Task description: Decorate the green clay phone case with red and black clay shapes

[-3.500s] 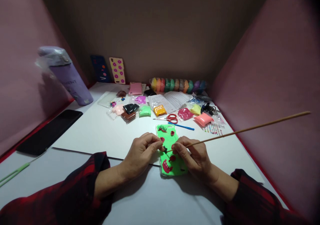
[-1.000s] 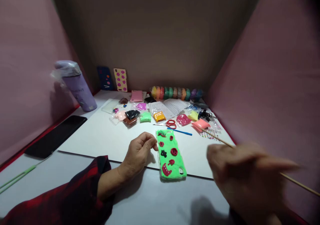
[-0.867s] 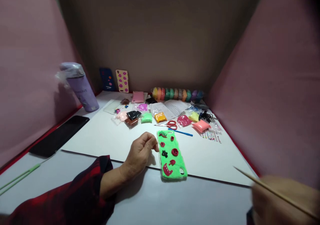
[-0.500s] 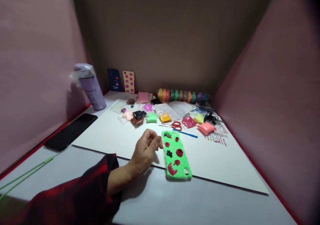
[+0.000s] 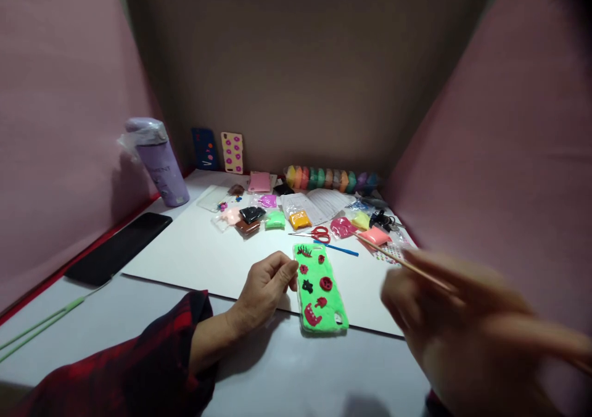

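A green clay-covered phone case (image 5: 319, 289) with red and black shapes on it lies at the near edge of a white board (image 5: 194, 256). My left hand (image 5: 264, 287) rests beside its left edge, fingers curled and touching the case. My right hand (image 5: 457, 324) is close to the camera at the lower right and smeared by motion. A thin wooden stick (image 5: 402, 264) runs through it and points toward the clay packets.
Small bags of coloured clay (image 5: 275, 219), red scissors (image 5: 319, 235), a blue tool (image 5: 340, 249) and a row of clay tubs (image 5: 330, 178) fill the back of the board. A purple bottle (image 5: 157, 161) and a black phone (image 5: 118, 248) are at the left. Pink walls close both sides.
My right hand left the case with the stick, dropped out of view at the lower right, and has swung back in, blurred. My left hand stayed beside the case.
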Tool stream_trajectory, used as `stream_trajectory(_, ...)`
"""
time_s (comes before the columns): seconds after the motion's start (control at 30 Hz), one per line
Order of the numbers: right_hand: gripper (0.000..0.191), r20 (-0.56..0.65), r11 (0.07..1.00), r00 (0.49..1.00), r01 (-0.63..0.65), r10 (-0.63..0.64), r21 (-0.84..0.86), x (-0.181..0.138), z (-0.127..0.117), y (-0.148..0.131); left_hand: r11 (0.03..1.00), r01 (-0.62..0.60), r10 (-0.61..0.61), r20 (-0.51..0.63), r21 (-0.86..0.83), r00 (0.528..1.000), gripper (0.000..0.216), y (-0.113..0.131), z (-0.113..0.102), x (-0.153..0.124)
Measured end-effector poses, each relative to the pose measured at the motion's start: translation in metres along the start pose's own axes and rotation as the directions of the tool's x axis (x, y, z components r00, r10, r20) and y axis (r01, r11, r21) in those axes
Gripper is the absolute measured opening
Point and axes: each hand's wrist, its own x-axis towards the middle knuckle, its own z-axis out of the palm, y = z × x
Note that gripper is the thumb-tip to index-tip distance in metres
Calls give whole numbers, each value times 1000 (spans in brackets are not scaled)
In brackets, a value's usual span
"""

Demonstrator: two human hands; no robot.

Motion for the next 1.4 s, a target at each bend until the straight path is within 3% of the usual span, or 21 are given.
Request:
stream_trajectory(0.07, 56, -61, 1000, 998, 7, -6, 6, 1, 13, 4, 999, 34, -34, 44, 6, 998, 40, 1, 0, -1)
stream_trajectory(0.13, 47, -105, 999, 994, 31, -34, -31, 9, 23, 15, 998, 60, -59, 83, -11, 995, 41, 1, 1, -3)
stream_trajectory(0.33, 22, 2, 975, 976, 217, -217, -40, 5, 40, 48, 968, 142, -107, 172, -208, 979, 34, -2, 5, -5)
stream_trajectory(0.5, 21, 136, 943, 950, 299, -280, -148, -12, 46, 42, 957, 177, -131, 200, -231, 971, 36, -6, 5, -3)
stream_trajectory(0.8, 15, 176, 928, 939, 327, -297, -177, -19, 55, 43, 967, 188, -154, 193, -173, 969, 41, -2, 8, -5)
stream_trajectory(0.97, 18, 103, 916, 952, 306, -289, -257, -21, 50, 48, 973, 180, -159, 149, -143, 976, 40, 0, 6, -4)
stream_trajectory(1.1, 15, 111, 900, 948, 318, -299, -299, -21, 45, 51, 971, 183, -163, 141, -150, 977, 37, -4, 4, -3)
stream_trajectory(1.4, 12, 164, 885, 918, 393, -362, -250, -20, 53, 42, 985, 148, -134, 143, -90, 981, 37, -2, 7, -6)
